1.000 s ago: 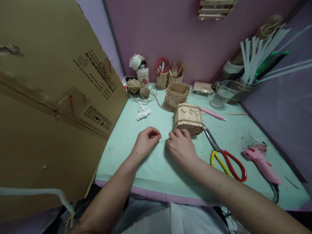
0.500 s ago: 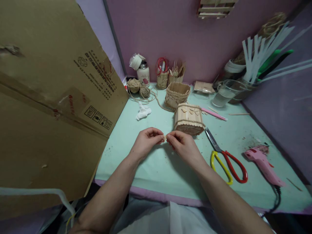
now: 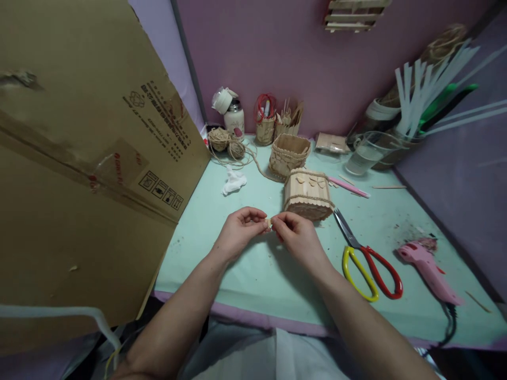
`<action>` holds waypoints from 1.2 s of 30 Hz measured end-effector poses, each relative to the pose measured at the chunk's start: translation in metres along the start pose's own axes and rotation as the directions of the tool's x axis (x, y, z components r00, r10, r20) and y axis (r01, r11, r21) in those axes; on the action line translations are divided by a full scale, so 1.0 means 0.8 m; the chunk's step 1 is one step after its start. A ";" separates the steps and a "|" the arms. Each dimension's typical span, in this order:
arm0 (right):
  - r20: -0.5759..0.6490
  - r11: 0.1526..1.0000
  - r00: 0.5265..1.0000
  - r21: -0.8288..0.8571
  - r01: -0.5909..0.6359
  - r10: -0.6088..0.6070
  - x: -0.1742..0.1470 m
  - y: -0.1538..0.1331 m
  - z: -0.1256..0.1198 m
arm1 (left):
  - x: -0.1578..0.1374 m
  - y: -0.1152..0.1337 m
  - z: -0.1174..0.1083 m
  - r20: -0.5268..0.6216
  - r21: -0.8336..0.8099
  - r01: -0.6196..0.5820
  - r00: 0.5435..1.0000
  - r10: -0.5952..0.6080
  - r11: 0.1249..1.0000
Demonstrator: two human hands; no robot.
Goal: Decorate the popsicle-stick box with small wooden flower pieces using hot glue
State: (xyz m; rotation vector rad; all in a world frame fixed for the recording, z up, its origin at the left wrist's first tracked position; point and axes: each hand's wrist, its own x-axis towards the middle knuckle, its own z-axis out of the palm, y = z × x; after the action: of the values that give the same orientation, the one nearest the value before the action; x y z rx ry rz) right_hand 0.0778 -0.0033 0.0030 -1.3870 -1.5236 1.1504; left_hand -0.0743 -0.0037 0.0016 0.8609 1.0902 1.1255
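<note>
A small pale wood piece (image 3: 269, 222) is pinched between the fingertips of both hands, just above the table; its exact shape is too small to tell. My left hand (image 3: 242, 228) closes on it from the left, and my right hand (image 3: 295, 232) from the right. Just beyond my right hand, a wooden-stick box (image 3: 307, 191) lies on its side, with twine bands and small leaf-like wood pieces on its upper face. Behind it stands a second wooden box (image 3: 288, 153), upright with its top uncovered.
Scissors (image 3: 358, 253) and a pink glue gun (image 3: 430, 272) lie to the right. A crumpled white tissue (image 3: 234, 180) and twine balls (image 3: 222, 141) are at back left. A plastic cup (image 3: 362, 158) stands at back right. A tall cardboard box (image 3: 99, 184) borders the left side.
Slightly more of the wood piece shows between my fingertips. Both hands stay in nearly the same place, and the view has shifted very slightly.
</note>
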 end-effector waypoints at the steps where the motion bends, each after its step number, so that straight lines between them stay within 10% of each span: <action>1: -0.015 1.000 1.000 0.001 0.008 -0.008 0.000 0.000 0.001 | 0.000 -0.001 0.000 -0.004 -0.010 -0.002 1.000 0.002 1.000; 36: -0.077 0.991 0.997 0.137 -0.005 0.015 -0.002 0.006 0.011 | -0.001 0.005 0.002 -0.033 -0.045 0.087 0.996 -0.088 0.995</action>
State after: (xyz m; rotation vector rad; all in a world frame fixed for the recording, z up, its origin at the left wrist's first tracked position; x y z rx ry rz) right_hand 0.0715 -0.0062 -0.0044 -1.3332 -1.3592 1.1708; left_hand -0.0734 -0.0035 0.0058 0.7547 1.1178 1.0911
